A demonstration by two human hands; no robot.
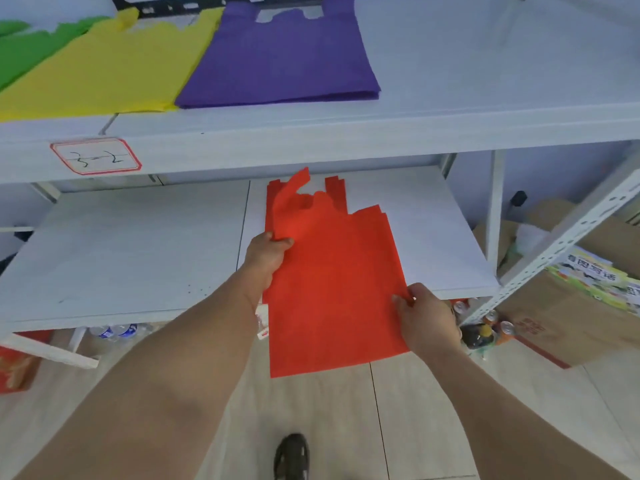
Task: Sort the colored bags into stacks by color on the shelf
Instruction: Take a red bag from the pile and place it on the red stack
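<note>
Red bags [332, 278] lie on the lower shelf [138, 251], their bottom hanging past its front edge. My left hand [266, 254] pinches the left edge of the top red bag, and one handle is lifted and folded. My right hand [426, 317] pinches the right edge near the shelf's front. On the upper shelf [450, 81] lie a purple stack [280, 60], a yellow stack [114, 67] and a green stack [24, 46], side by side.
A labelled tag [96, 156] sticks to the upper shelf's front. A slotted metal upright [561, 244] stands at the right, with cardboard boxes [561, 317], cans and bottles behind it on the floor. My shoe [292, 457] shows below.
</note>
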